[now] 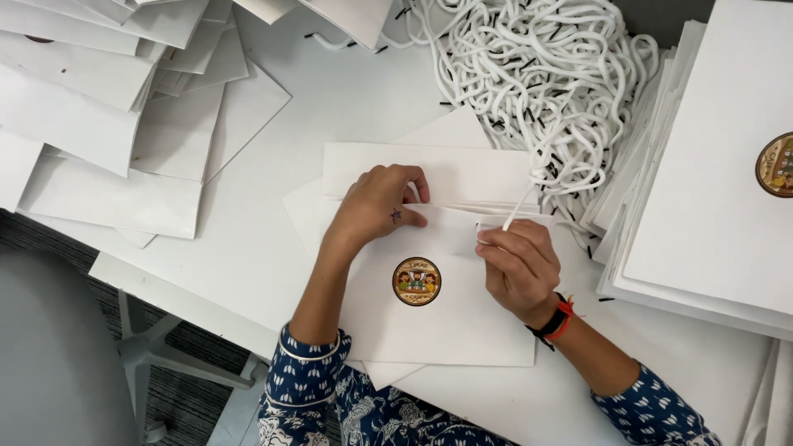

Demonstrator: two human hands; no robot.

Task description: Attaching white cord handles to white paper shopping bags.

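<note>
Loose white paper bags, stacked bags, grey chair, white table

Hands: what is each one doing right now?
Left hand: fingers curled over the top edge of the paper bag.
Right hand: pinching a white cord.
</note>
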